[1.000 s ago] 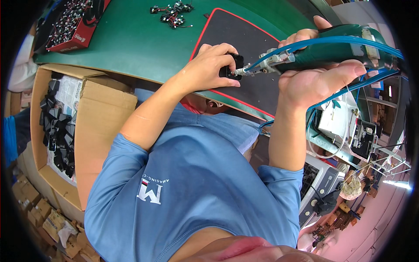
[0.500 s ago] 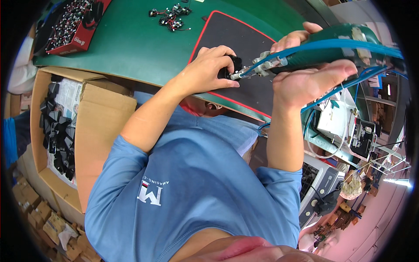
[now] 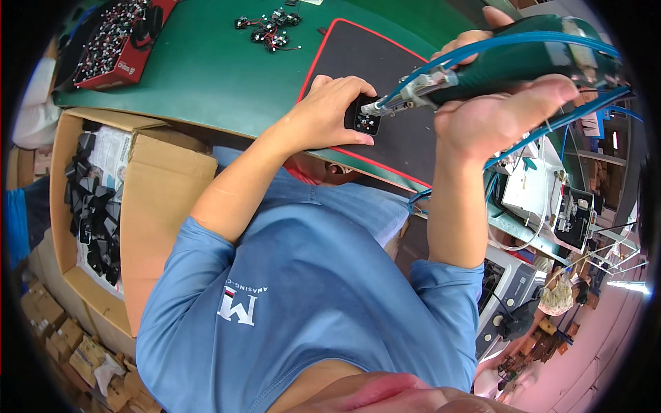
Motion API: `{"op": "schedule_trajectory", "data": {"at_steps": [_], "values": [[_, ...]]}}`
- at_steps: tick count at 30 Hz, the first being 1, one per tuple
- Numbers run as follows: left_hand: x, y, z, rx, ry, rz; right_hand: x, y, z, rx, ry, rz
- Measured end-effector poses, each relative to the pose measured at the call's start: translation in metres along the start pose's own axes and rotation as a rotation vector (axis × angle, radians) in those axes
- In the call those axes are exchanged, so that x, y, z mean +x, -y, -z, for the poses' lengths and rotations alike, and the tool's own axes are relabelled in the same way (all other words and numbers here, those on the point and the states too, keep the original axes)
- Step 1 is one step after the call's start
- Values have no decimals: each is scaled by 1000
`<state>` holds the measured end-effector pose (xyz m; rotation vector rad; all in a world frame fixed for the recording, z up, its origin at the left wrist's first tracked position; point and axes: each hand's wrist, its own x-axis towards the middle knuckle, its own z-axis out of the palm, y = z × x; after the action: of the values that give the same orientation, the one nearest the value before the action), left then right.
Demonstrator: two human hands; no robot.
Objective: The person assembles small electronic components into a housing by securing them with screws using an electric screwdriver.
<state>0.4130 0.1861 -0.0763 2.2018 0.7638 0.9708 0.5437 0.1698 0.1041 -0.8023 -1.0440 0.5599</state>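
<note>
My left hand [image 3: 329, 113] is closed around a small black plastic housing [image 3: 366, 124], thumb on the near side and fingers on the far side. Small white and metallic parts show inside its open top. My right hand [image 3: 482, 124] is wrapped round a dark green power screwdriver [image 3: 516, 58], held tilted. A blue hose [image 3: 509, 43] runs along the tool, and its clear and metal nose [image 3: 396, 98] points down at the housing. The tip lies over the housing's far part; whether it touches cannot be made out. Beneath the housing is a black mat [image 3: 406, 148] with a red border.
Several small wired parts [image 3: 270, 29] lie on the green table [image 3: 206, 82]. At the far left stands a red box [image 3: 127, 65] full of small parts. A cardboard box [image 3: 165, 206] with black plastic pieces [image 3: 96, 213] sits beside my left arm. White equipment [image 3: 530, 186] stands at the right.
The screwdriver's nose has shifted slightly up and away, so more of the housing's inside shows. My right hand has moved a little to the right; my left hand stays nearly in place.
</note>
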Motion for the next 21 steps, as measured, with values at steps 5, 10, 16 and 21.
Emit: {"op": "schedule_trajectory", "data": {"at_steps": [5, 10, 16, 21], "values": [[2, -6, 2, 11, 20, 0, -4, -31, 23, 121, 70, 41], [1, -3, 0, 7, -49, -25, 1, -35, 32, -216, 137, 36], [0, -1, -1, 24, -33, -32, 1, -32, 30, -199, 112, 26], [-1, -2, -2, 16, -27, -27, -3, -32, 33, -193, 140, 4]]}}
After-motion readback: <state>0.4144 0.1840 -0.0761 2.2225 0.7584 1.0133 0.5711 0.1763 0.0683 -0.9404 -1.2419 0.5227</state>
